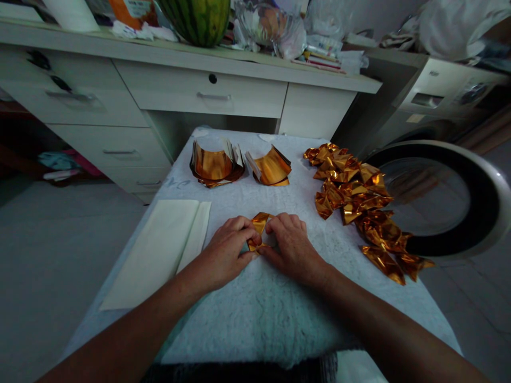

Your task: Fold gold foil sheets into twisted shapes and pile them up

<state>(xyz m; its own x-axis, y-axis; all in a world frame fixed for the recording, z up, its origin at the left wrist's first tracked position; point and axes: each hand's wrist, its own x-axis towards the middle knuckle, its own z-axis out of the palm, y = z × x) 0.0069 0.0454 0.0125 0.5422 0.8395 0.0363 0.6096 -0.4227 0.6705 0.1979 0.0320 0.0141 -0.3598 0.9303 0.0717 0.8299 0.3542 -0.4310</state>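
Pale floor and a white-fronted desk with silver drawer handles lie beyond a table draped in light blue-white cloth. On this cloth, the bare left hand and bare right hand meet, thumbs and fingers drawn close in a pinch on a small, shiny gold foil piece. It sits between the fingertips, partly hidden by them; exactly how each finger bears on it cannot be told.

For a clean fold, I would judge it best to keep one side steady, line up the edges, and press the crease evenly with the thumbs; thin foil looks likely to wrinkle or tear if pulled hard.

Just beyond the grip stand two curved stacks of gold sheets. Right of it lies a heap of crinkled, folded gold foil shapes; left of it, a flat, folded cream-white paper sheet.

Far right of the grip, a silver front-loading washing machine carries a small brand mark, perhaps "Haier", too faint for certainty. Far beyond the left hand, an orange packet bears pale lettering, unreadable.
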